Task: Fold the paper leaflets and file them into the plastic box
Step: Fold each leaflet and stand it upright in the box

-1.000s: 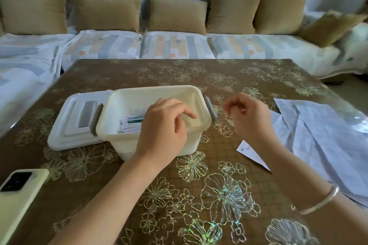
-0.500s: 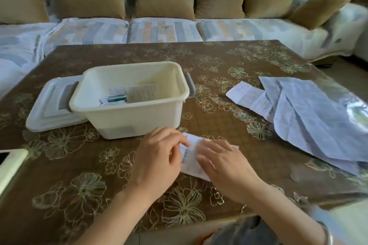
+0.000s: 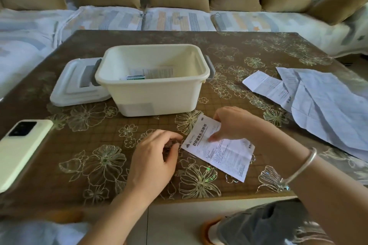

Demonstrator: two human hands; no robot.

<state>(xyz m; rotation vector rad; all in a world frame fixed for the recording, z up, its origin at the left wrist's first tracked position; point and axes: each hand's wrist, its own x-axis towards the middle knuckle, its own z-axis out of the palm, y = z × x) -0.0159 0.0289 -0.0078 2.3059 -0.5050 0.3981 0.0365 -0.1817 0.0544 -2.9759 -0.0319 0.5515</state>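
Flat on the counter (image 3: 239,45), just in front of the plastic box (image 3: 159,93): one medicine leaflet (image 3: 219,151), printed side up, old creases visible. On its far end, the right grip (image 3: 235,123), fingers apart and fairly straight, one fingertip (image 3: 211,138) pressed to the paper, clamped on nothing visible. Just beside the leaflet's near-left corner, the left grip (image 3: 155,157), fingers loosely curled, empty.

Step in hand, by the look of it: the fold. Keep the sheet pinned with the right fingertip. Lift the free corner with the left grip, bring edge to edge along an existing crease, then sweep a finger along the fold to flatten it. Fold small enough to fit beside the folded leaflets (image 3: 147,74) already in the box.

Hard to tell: any contact between left fingertips and the corner. Right thumb hidden behind the hand, so no telling of a hook under the far edge. Box floor mostly hidden by the near wall. Heap of unfolded leaflets (image 3: 322,105) cut off at the right border, phone (image 3: 22,151) at the left. Small print too fine to read.
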